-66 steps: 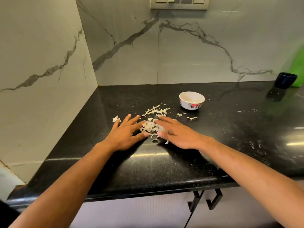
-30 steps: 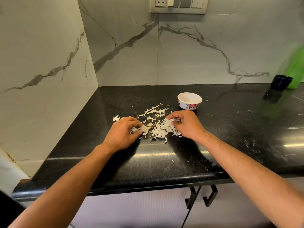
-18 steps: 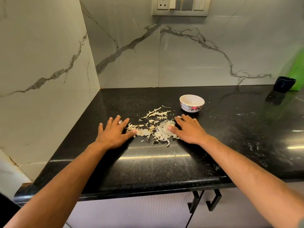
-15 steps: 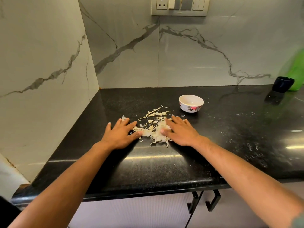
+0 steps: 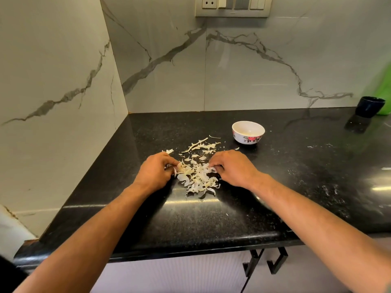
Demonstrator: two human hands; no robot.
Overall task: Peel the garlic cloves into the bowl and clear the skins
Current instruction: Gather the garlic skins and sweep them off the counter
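Note:
A heap of pale garlic skins (image 5: 196, 176) lies on the black countertop (image 5: 211, 218), with looser strips (image 5: 201, 144) behind it. My left hand (image 5: 155, 171) sits at the heap's left edge, its fingers curled in and pinching skins. At the right edge my right hand (image 5: 231, 167) does the same with curled fingers. A small white bowl with a red flower pattern (image 5: 248, 132) stands behind and to the right of the heap. What lies inside the bowl I cannot make out.
Marble walls meet in a corner at the back left. A dark blue cup (image 5: 369, 106) stands at the far right next to a green object (image 5: 383, 92). Black cabinet handles (image 5: 266, 261) hang under the counter's front edge. A switch panel (image 5: 232, 6) is on the back wall.
Both hands lay flat beside the skins half a second ago; now their fingers have curled in and they pinch skins at the heap's two sides. The heap is drawn closer together.

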